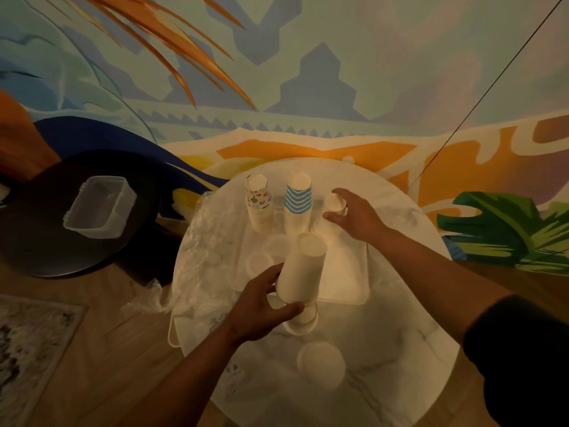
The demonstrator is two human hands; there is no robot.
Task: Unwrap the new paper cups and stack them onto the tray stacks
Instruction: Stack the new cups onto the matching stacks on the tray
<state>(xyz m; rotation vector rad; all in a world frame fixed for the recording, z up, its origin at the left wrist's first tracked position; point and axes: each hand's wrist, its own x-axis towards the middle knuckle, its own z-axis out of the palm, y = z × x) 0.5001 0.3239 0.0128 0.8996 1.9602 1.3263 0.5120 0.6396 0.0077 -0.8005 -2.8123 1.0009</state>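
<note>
Fingers (289, 311) of left hand (261, 306) wrap the tall white stack's (303, 269) base; right hand (354, 215) half-open, cupping a short cup (335, 202) on the tray (345, 282). Low grip: stack may topple toward the striped stack (298, 201) beyond the fingertips.

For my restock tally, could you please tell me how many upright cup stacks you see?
4: patterned stack and striped stack at the tray's far side, short one under the right hand, tall white one nearest. Others may hide.

Tall white cup stack (303, 269) upright at tray (354, 291) edge
</note>
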